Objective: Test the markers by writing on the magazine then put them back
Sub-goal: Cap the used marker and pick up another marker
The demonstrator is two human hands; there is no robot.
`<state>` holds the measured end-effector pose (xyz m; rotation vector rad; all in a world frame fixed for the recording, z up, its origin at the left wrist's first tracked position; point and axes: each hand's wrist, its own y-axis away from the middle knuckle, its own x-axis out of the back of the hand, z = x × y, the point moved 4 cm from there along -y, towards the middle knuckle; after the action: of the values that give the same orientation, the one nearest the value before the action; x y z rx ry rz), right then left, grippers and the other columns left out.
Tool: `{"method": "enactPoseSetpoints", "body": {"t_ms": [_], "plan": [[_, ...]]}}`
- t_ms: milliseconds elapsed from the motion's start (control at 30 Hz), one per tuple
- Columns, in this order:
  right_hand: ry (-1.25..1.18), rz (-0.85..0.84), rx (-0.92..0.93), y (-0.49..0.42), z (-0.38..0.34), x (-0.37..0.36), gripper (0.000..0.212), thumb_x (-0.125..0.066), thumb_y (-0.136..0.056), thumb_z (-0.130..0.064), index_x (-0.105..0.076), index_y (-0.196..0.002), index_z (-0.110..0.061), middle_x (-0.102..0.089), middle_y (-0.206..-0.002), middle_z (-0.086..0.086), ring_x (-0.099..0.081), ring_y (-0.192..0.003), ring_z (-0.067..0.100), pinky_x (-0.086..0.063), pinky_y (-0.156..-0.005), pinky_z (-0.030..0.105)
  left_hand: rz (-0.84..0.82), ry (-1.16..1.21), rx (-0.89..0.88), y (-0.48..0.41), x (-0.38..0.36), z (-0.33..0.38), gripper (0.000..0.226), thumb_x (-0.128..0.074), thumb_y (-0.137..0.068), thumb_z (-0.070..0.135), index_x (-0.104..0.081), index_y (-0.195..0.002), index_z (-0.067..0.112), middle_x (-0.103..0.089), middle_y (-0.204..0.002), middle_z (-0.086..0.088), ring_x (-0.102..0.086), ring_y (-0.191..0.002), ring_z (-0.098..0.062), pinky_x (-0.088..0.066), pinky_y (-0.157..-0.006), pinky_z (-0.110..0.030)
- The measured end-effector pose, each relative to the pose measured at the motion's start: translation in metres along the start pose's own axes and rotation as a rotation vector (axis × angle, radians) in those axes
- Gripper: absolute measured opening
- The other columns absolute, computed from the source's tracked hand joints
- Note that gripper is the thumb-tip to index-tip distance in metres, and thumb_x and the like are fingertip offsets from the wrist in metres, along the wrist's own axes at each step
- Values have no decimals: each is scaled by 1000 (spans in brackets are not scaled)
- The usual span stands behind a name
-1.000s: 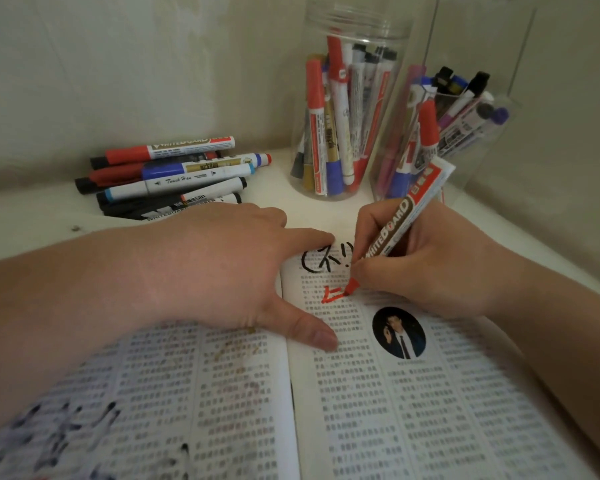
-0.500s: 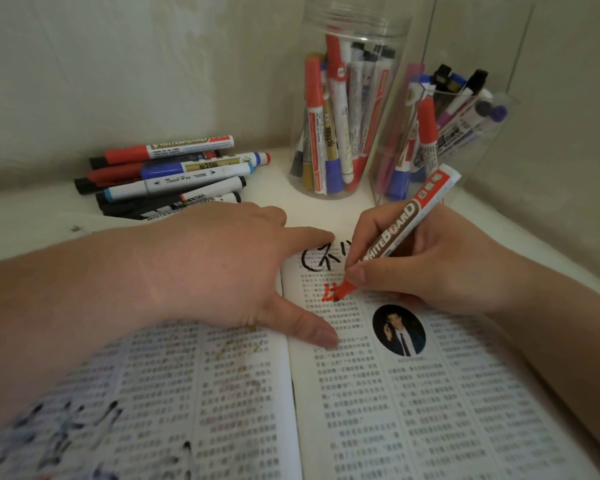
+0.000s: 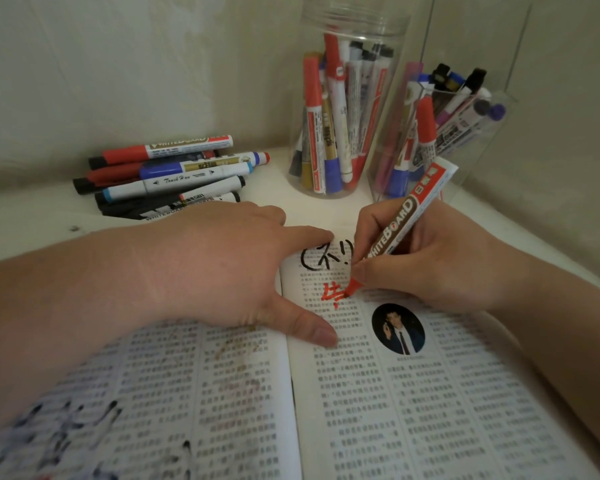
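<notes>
Growing red mark (image 3: 333, 295) beneath marker (image 3: 400, 230)

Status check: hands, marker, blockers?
Right hand grips red marker, tip on magazine. Left hand flat, pressing the pages. No obstruction at the tip.

Behind the round jar (image 3: 357, 22) the wall (image 3: 153, 64) closes the back. Left of the jar a bare strip of table (image 3: 271, 181) lies open; past it is a pile of loose markers (image 3: 174, 178). Just right of the jar stands a crammed square holder (image 3: 492, 133). In front of the jar, the flat left hand (image 3: 229, 265) and the right hand (image 3: 430, 265) – gripping a red marker (image 3: 406, 223) – cover the magazine (image 3: 413, 393) top.
</notes>
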<state>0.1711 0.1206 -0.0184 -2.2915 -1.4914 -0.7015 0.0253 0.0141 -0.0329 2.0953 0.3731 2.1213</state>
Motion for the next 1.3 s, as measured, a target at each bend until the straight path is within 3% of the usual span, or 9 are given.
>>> {"method": "enactPoseSetpoints", "body": {"t_ms": [167, 300, 467, 600, 700, 833, 1000, 1167, 1300], "plan": [[-74, -88, 10, 1, 0, -3, 10, -77, -76, -16, -72, -76, -8, -71, -71, 17, -61, -59, 21, -52, -55, 28, -6, -2, 5, 0, 0, 0, 116, -28, -45, 110, 2, -146, 62, -27, -86, 24, -38, -96, -7, -37, -77, -32], [-56, -55, 30, 1, 1, 2, 8, -77, -76, -8, -70, -72, -7, -70, -67, 13, -60, -57, 16, -49, -53, 26, -3, -8, 4, 1, 0, 0, 115, -27, -45, 110, 1, -146, 62, -26, -86, 23, -38, -95, -8, -37, -77, -32], [-149, 18, -11, 1, 16, 22, 14, -80, -70, -15, -68, -71, -6, -59, -55, 9, -47, -43, 13, -36, -42, 20, -18, -2, 19, 1, 0, 0, 115, -26, -43, 111, 2, -144, 65, -31, -90, 24, -38, -96, -6, -36, -76, -32], [-159, -17, -11, 3, 15, 20, 17, -79, -77, -11, -67, -77, 1, -60, -55, 11, -45, -43, 16, -36, -40, 21, -15, 1, 20, 2, 1, 1, 115, -26, -42, 111, 4, -143, 65, -33, -92, 25, -39, -95, -6, -36, -75, -31], [-154, 6, -29, 2, 18, 23, 14, -77, -76, -3, -64, -74, 0, -58, -51, 3, -45, -41, 12, -36, -41, 19, -11, -12, 17, 2, 1, 1, 115, -23, -41, 112, 6, -142, 65, -35, -93, 23, -41, -96, -6, -37, -76, -31], [-180, 61, -45, 0, 24, 28, 14, -74, -71, -8, -62, -69, -1, -52, -53, 14, -42, -41, 15, -34, -41, 20, 4, 2, 16, 1, 1, 1, 116, -22, -40, 112, 6, -142, 65, -36, -95, 22, -41, -98, -6, -39, -78, -31], [-178, 22, -22, 1, 22, 26, 20, -76, -74, -13, -65, -76, 4, -59, -52, 3, -46, -42, 11, -36, -42, 19, 60, -20, 7, 3, 2, 2, 119, -21, -39, 113, 3, -143, 62, -35, -97, 22, -41, -99, -5, -41, -80, -30], [-200, -26, -9, 3, 17, 26, 11, -79, -80, -1, -69, -80, 1, -66, -57, 0, -53, -45, 4, -40, -45, 13, 223, 38, -99, 4, 13, 10, 115, -28, -37, 113, -9, -139, 62, -28, -117, 30, -36, -105, 2, -43, -87, -28], [-187, -35, -10, 5, 16, 24, 9, -75, -83, 8, -68, -83, 3, -68, -60, 1, -59, -50, 2, -44, -49, 10, 225, 81, -135, 4, 10, 15, 116, -26, -40, 113, -8, -141, 60, -24, -126, 36, -31, -112, 7, -41, -96, -27]]}}
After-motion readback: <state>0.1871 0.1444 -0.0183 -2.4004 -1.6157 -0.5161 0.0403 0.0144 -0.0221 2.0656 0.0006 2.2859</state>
